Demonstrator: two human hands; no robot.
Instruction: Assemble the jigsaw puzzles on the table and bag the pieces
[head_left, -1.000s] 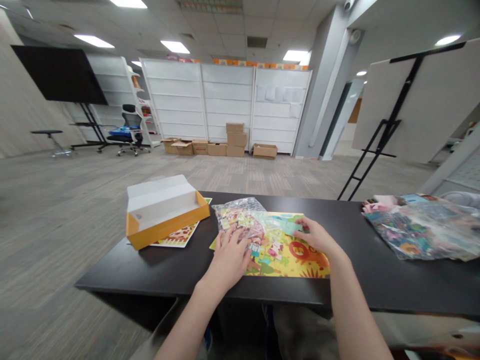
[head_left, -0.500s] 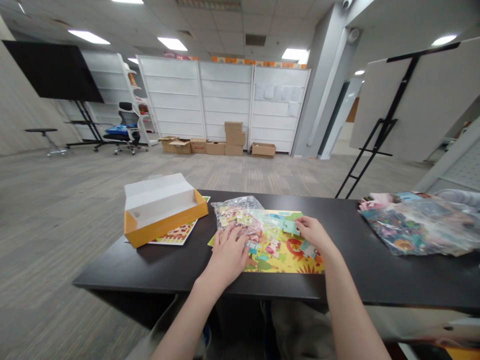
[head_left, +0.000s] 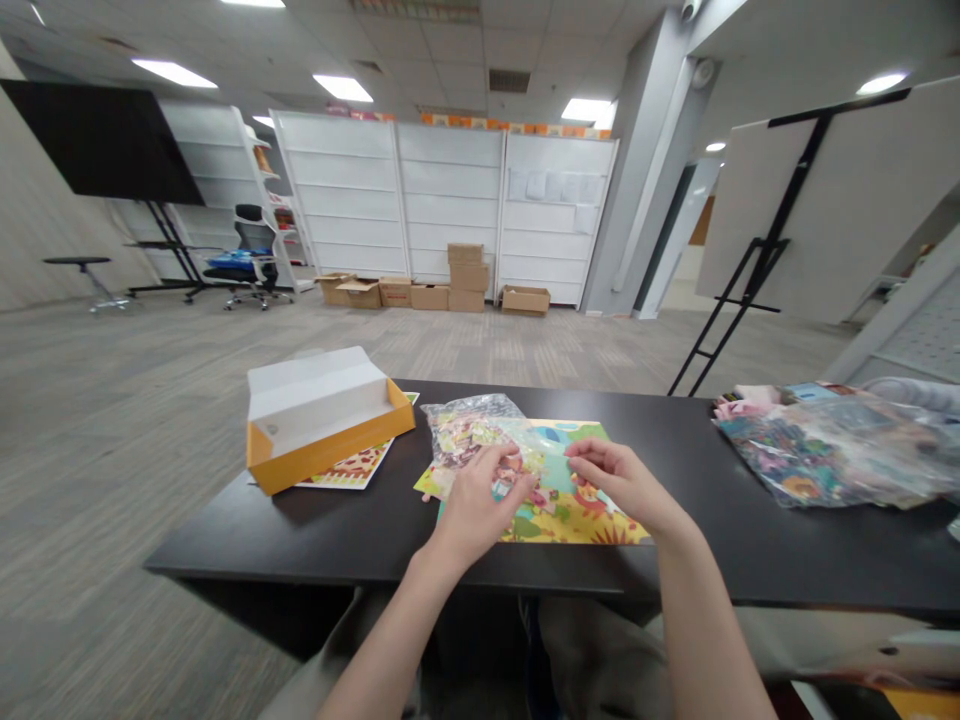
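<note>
A colourful puzzle board (head_left: 585, 528), mostly yellow and green, lies on the dark table before me with loose jigsaw pieces on it. My right hand (head_left: 619, 482) is closed in a pinch at the edge of a light teal puzzle piece (head_left: 556, 470) over the board's middle. Just left of it, my left hand (head_left: 480, 505) hovers over the board, fingers curved and thumb apart from them, with nothing visible in its grasp. Behind the left hand, a clear plastic bag (head_left: 472, 415) of puzzle pieces overlaps the board's far left part.
An open orange and white box (head_left: 330, 425) rests on printed sheets (head_left: 352, 470) at the left. To the right lies a pile of plastic-wrapped colourful items (head_left: 817, 450). Beyond the table stand an easel (head_left: 757, 270), cardboard boxes (head_left: 465, 280) and white shelves (head_left: 450, 200).
My right hand has shifted left and slightly down with the teal puzzle piece. My left hand has moved right and risen from lying flat over the pieces, its thumb now apart.
</note>
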